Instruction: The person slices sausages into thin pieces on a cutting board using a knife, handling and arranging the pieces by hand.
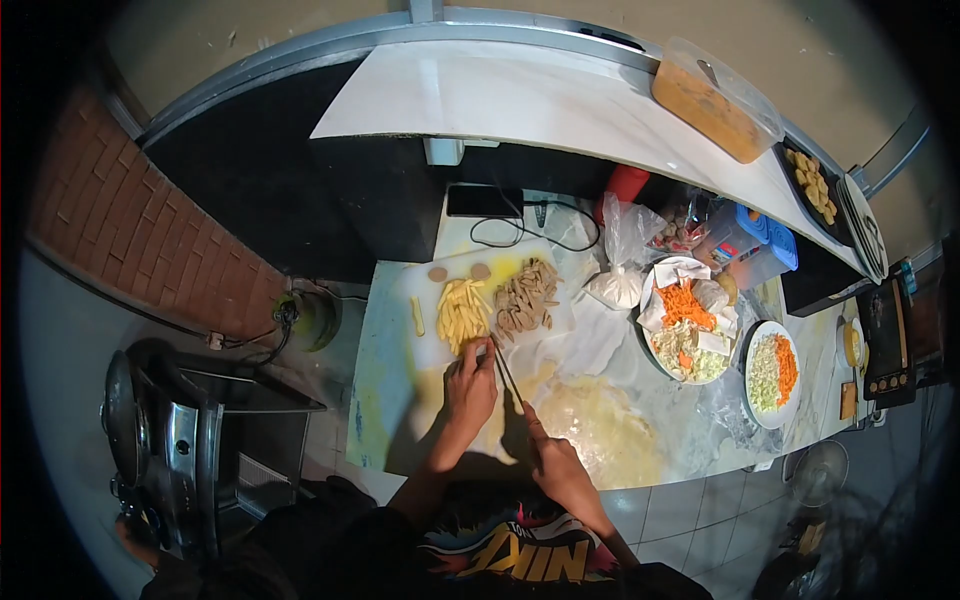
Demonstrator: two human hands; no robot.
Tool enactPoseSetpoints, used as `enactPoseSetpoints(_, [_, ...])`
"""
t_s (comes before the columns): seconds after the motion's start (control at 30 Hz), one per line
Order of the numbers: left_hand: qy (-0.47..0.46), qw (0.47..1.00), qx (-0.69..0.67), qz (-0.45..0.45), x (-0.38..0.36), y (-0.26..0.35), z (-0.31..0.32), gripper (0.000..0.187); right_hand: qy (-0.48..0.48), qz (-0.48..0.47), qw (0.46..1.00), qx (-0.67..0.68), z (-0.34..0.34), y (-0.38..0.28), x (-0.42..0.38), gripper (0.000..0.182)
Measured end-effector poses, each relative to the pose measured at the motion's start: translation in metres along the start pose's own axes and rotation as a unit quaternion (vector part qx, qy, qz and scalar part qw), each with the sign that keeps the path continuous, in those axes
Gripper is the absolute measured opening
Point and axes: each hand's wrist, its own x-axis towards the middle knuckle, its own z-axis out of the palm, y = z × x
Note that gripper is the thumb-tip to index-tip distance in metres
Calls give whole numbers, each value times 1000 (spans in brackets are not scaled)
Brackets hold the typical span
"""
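Note:
My right hand point(563, 468) is wrapped round the handle of a knife point(509, 374), its blade pointing away from me toward the front of a white cutting board point(430, 348). Close to the blade's tip, my left hand point(471, 388) has its fingers bent and pressed together at the board's near side; whatever is under the fingertips is hidden. Just beyond them lies a pile of pale yellow strips point(463, 312). To its right is a heap of brownish sliced pieces point(527, 298). Two small brown round pieces point(480, 271) lie at the board's far side, and a single yellow strip point(418, 316) sits apart at left.
Right of the board stand a tied plastic bag of white stuff point(615, 287), a plate of shredded vegetables point(690, 372) and an oval plate point(755, 385) of chopped vegetables. A phone point(485, 201) with a cable lies behind. A raised shelf point(540, 95) holds a plastic tub point(715, 105).

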Motion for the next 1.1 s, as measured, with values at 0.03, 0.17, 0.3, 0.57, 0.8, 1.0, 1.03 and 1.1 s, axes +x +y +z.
enactPoseSetpoints(0.03, [2, 1000, -3, 0, 0, 0, 0, 48, -3, 12, 1000, 1, 0, -1, 0, 101])
enactPoseSetpoints(0.17, [12, 1000, -1, 5, 0, 1, -1, 48, -6, -8, 1000, -19, -2, -2, 0, 100])
enactPoseSetpoints(0.3, [23, 1000, 4, 9, 0, 2, 0, 48, -9, -11, 999, -33, 2, -4, -1, 97])
enactPoseSetpoints(0.57, [16, 1000, -18, -5, 1, 4, -2, 45, -8, -7, 1000, -8, 3, -15, 1, 94])
enactPoseSetpoints(0.8, [16, 1000, -15, 2, 1, 2, -2, 45, -14, 2, 1000, -20, 3, -8, 8, 92])
enactPoseSetpoints(1.0, [20, 1000, -2, 2, 1, 4, -4, 47, 17, -19, 1000, -17, 0, -1, 21, 89])
enactPoseSetpoints(1.03, [19, 1000, 2, 4, 1, 3, -4, 47, 20, -19, 1000, -9, -2, -1, 23, 89])
enactPoseSetpoints(1.1, [17, 1000, 7, 7, 0, 2, -3, 46, 8, -3, 1000, -21, -3, 2, 24, 89])
